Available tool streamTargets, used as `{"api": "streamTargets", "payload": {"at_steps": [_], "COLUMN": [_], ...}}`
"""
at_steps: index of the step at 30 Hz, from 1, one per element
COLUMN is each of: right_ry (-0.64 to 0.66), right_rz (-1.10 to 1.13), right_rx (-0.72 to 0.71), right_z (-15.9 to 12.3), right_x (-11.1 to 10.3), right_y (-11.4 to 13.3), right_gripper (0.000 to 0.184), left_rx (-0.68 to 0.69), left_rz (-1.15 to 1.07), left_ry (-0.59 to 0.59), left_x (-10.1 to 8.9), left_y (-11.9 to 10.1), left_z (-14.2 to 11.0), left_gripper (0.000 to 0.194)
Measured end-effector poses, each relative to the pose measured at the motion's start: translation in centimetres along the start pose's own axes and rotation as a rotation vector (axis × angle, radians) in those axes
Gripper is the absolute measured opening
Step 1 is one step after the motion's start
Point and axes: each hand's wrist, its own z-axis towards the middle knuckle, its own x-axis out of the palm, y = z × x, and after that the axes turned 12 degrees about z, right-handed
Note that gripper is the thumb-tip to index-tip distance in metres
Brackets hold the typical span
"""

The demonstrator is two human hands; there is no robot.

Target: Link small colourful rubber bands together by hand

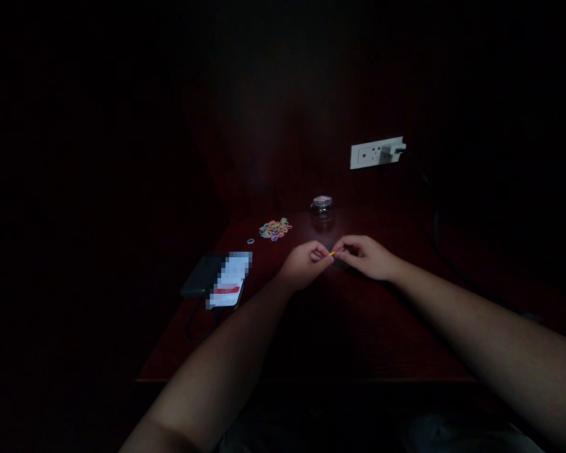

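Over the dark red table, my left hand [305, 263] and my right hand [364, 257] meet fingertip to fingertip. Both pinch a small yellow hair tie [332, 253], mostly covered by the fingers. Left of my hands lies a pile of colourful small hair ties [276, 229], with a single light-blue hair tie [250, 241] apart from it. Just behind my hands stands a clear lidded jar [322, 211]; its contents are too dark to make out.
A phone [231, 280] with a lit screen lies at the table's left, against a dark flat case-like object [200, 277] with a cable loop. On the back wall is a white socket panel [376, 153] with a plug in it. A dark cable [436, 220] hangs at the right.
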Motion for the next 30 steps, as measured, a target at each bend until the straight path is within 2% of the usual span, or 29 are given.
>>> {"api": "streamTargets", "payload": {"at_steps": [6, 17, 30], "right_ry": [-0.011, -0.01, -0.01], "right_rz": [-0.025, -0.003, -0.018], "right_rx": [-0.003, -0.002, 0.001], "right_z": [0.08, 0.03, 0.03], "right_x": [-0.01, -0.09, -0.07], "right_y": [-0.19, -0.38, -0.19], "right_gripper": [0.025, 0.022, 0.021], "left_rx": [0.002, 0.029, 0.008], "left_rz": [0.055, 0.045, -0.038], "left_ry": [-0.035, -0.029, -0.009], "left_x": [0.05, 0.09, 0.05], "left_y": [0.08, 0.18, -0.17], "left_z": [-0.05, 0.08, 0.06], "left_gripper": [0.021, 0.018, 0.018]}}
